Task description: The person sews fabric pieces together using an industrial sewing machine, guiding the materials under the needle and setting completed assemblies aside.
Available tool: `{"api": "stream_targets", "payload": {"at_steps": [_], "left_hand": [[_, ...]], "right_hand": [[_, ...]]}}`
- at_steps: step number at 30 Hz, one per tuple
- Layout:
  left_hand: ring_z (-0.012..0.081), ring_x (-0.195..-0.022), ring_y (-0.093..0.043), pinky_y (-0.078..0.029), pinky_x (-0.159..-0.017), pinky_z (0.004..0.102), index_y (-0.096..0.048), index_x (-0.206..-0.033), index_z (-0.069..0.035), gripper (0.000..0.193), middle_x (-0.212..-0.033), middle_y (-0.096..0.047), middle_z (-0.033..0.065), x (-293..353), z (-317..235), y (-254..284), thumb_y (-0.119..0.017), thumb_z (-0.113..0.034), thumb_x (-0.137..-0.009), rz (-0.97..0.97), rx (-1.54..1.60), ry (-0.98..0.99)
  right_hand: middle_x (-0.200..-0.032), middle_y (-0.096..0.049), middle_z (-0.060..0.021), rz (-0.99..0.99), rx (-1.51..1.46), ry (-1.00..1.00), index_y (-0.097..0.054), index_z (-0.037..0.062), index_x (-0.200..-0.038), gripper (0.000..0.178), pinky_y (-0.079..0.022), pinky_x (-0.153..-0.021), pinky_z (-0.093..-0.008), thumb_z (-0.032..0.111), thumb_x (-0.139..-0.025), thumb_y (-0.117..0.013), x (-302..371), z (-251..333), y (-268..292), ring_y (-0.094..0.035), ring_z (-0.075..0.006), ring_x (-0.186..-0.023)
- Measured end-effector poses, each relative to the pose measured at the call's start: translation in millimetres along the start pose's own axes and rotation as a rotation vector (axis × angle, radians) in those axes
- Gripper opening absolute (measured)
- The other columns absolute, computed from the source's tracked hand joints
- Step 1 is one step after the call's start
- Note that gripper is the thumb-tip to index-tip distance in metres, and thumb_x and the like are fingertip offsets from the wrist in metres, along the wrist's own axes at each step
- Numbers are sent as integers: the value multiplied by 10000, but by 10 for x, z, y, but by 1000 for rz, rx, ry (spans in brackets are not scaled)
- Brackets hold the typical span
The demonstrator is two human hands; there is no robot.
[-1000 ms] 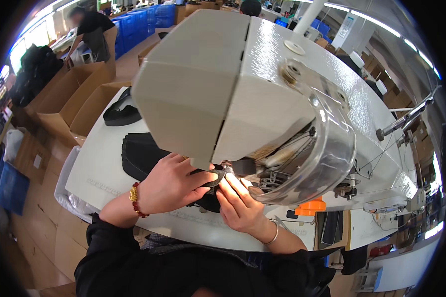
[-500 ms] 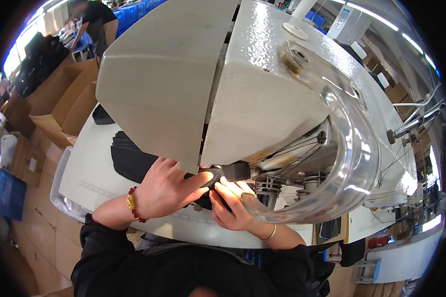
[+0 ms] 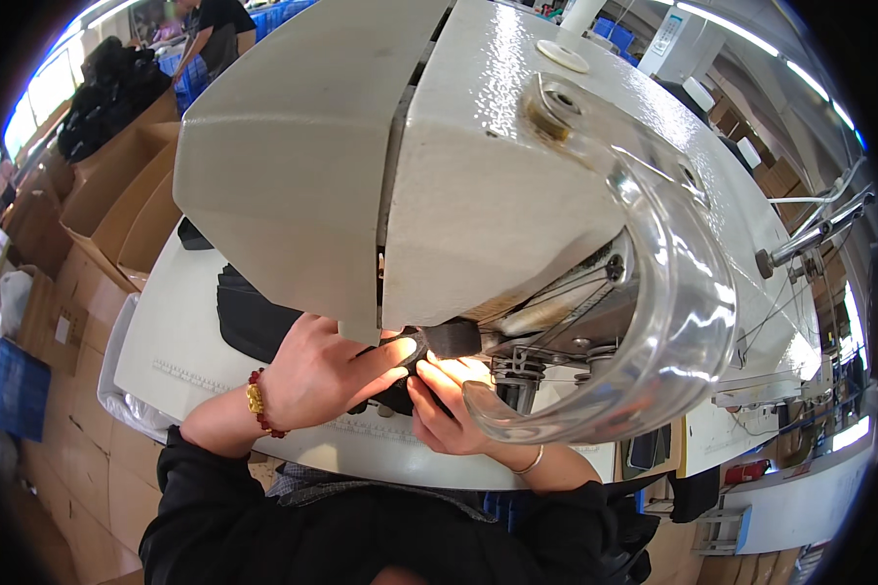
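Beneath the head of a large pale sewing machine [image 3: 517,205], both my hands work on a piece of black fabric [image 3: 395,398]. My left hand [image 3: 322,370], wearing a red beaded bracelet, pinches the fabric with thumb and forefinger stretched toward the lit sewing area. Close against it, my right hand [image 3: 449,405] has its fingers closed on the fabric's right side, near the metal parts. A black band [image 3: 452,339] runs just above my fingertips. The machine head hides part of the fabric and where it meets the needle.
A curved clear plastic guard [image 3: 688,302] arches over the right side of the work. Black cut pieces [image 3: 249,317] lie stacked left of my left hand on the white table [image 3: 166,341]. Cardboard boxes [image 3: 117,219] stand at the left; another person [image 3: 215,39] bends farther back.
The view has shifted slightly, so the machine sits a little farther left in the picture. Both hands keep nearly the same hold on the black fabric.
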State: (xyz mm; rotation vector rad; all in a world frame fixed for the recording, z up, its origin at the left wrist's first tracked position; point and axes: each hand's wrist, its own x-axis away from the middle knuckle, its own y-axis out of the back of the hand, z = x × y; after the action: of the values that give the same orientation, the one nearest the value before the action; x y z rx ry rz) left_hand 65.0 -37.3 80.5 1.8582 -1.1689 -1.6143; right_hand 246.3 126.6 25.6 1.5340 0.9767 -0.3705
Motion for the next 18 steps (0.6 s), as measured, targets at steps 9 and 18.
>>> {"api": "stream_targets", "payload": {"at_steps": [9, 18], "left_hand": [[252, -902, -646, -518, -734, 390, -701, -1073, -123, 356, -1032, -692, 25, -37, 16, 11, -846, -188, -755, -6, -23, -37], [257, -959, -613, -502, -809, 404, -711, -1100, -123, 383, -1018, -670, 16, -60, -66, -114, -848, -187, -748, -71, -83, 30]], "right_hand": [[-1266, -640, -177, 55, -639, -1060, -654, 11, -1226, 503, -565, -923, -439, 336, -842, -640, 634, -277, 59, -675, -315, -1084], [-1341, -632, -147, 71, -709, -1303, -619, 26, -1314, 692, -576, -991, -425, 596, -929, -551, 900, -327, -186, -675, -276, -1134]]}}
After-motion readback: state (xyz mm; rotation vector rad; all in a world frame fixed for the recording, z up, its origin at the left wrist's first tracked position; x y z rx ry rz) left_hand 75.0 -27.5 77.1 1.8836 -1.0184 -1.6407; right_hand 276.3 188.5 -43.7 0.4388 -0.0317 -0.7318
